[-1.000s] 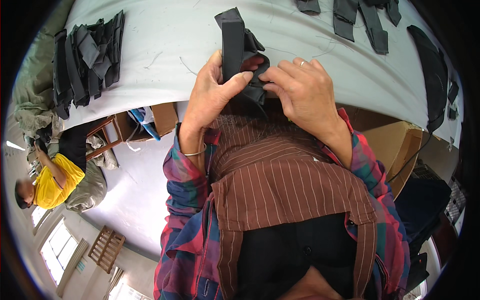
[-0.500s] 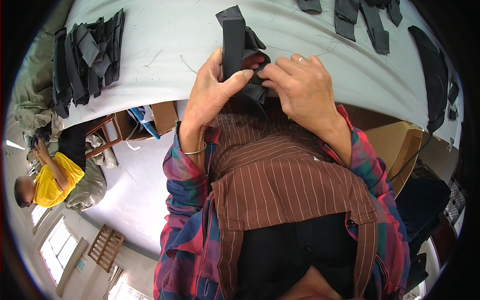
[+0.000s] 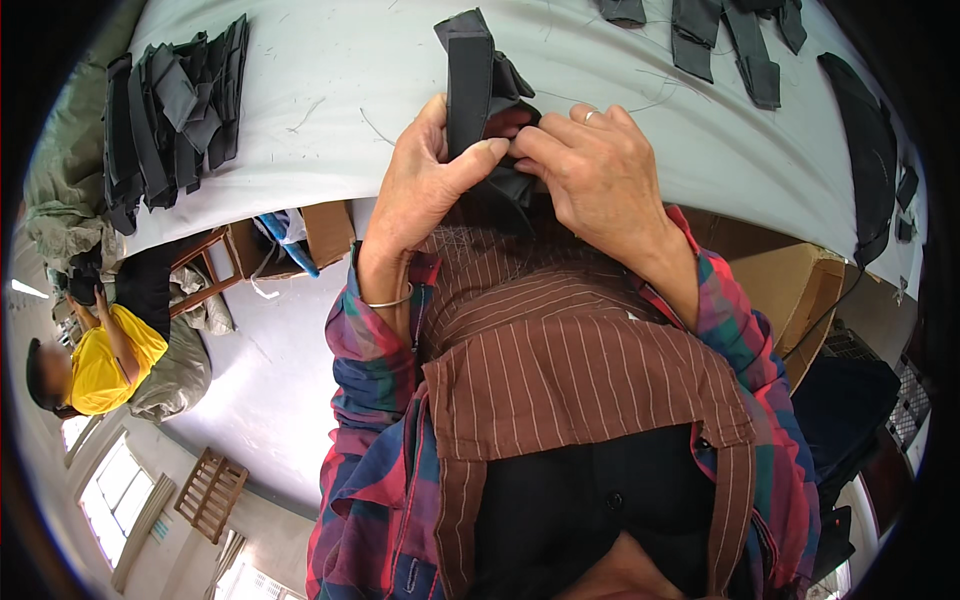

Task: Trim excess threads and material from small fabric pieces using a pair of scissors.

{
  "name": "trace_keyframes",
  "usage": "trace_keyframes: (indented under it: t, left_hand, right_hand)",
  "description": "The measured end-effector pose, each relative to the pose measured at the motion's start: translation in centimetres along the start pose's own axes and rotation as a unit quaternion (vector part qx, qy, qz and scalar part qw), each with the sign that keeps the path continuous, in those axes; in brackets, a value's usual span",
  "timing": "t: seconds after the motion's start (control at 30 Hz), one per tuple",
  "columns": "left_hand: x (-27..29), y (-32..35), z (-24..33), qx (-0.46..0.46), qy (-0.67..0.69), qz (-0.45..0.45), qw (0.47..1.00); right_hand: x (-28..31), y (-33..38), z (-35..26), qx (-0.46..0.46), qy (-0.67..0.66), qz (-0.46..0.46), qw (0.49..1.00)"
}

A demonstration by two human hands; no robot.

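Note:
A dark grey folded fabric piece (image 3: 469, 95), looking like a strap or collar with a loop, is held up over the table's near edge. My left hand (image 3: 425, 180) grips it, thumb in front and fingers behind, some fingertips showing through the loop. My right hand (image 3: 595, 170) pinches at the right side of that loop, fingertips close to the left thumb; whatever sits between those fingertips is too small to make out. The fabric's lower end hangs down in front of my striped brown apron (image 3: 590, 390).
A pile of dark fabric strips (image 3: 180, 110) lies at the table's left. More strips (image 3: 692, 40) lie far right, near a long black object (image 3: 860, 150) with a cord. Loose threads dot the white cloth (image 3: 330, 60). Cardboard boxes (image 3: 790, 290) stand below. A person in yellow (image 3: 115, 360) works at left.
My right hand has shifted slightly left, toward the left thumb. My left hand and the fabric have barely moved. The person in yellow has moved their head and hands a little.

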State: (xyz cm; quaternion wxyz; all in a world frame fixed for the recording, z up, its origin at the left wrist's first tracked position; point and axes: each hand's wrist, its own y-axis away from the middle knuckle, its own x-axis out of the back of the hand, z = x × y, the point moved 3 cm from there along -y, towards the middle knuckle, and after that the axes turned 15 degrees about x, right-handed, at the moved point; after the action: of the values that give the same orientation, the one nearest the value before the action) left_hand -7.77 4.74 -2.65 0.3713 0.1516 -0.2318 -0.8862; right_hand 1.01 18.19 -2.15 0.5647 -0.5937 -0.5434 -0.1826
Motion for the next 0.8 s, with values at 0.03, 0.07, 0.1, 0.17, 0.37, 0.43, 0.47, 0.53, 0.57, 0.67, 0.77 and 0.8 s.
trace_keyframes:
  t: [0.03,0.07,0.1,0.17,0.37,0.43,0.47,0.53,0.57,0.67,0.77,0.8]
  left_hand:
    - [0.2,-0.1,-0.2,0.002,-0.002,-0.001,1.000]
    - [0.2,-0.3,-0.4,0.005,-0.004,-0.003,1.000]
    - [0.1,-0.2,-0.2,0.001,-0.006,-0.004,1.000]
    - [-0.1,0.1,0.2,-0.003,0.027,-0.016,0.999]
    - [1.4,0.0,0.2,0.001,0.081,-0.006,0.997]
    - [1.8,0.4,0.0,-0.011,0.082,0.004,0.997]
    - [2.1,0.8,0.1,-0.024,0.083,0.017,0.996]
    - [2.6,3.1,1.2,-0.082,0.186,-0.036,0.979]
    - [3.8,4.7,1.6,-0.108,0.268,-0.085,0.954]
    - [6.7,7.2,3.4,0.067,-0.002,-0.130,0.989]
    - [6.8,5.8,0.8,0.017,-0.406,0.064,0.911]
    - [7.2,6.0,1.9,0.008,-0.411,0.077,0.909]
  right_hand:
    - [-0.1,0.0,0.1,-0.008,-0.016,0.002,1.000]
    - [-0.3,0.1,0.3,-0.016,-0.033,0.004,0.999]
    - [-0.2,0.2,0.4,-0.014,-0.029,0.007,0.999]
    - [0.2,0.9,1.0,-0.070,-0.124,0.051,0.988]
    - [1.1,1.1,0.8,-0.202,-0.353,0.113,0.907]
    - [1.9,0.6,0.2,-0.191,-0.346,0.074,0.916]
    - [2.1,0.3,-0.1,-0.179,-0.340,0.034,0.922]
    - [2.1,0.9,0.5,-0.180,-0.349,0.075,0.917]
    - [2.1,1.1,1.0,-0.179,-0.360,0.113,0.908]
    - [2.8,2.0,3.0,-0.238,-0.346,0.148,0.896]
    - [2.3,3.3,5.7,-0.271,-0.264,0.143,0.915]
    - [2.0,3.9,6.6,-0.236,-0.194,0.148,0.941]
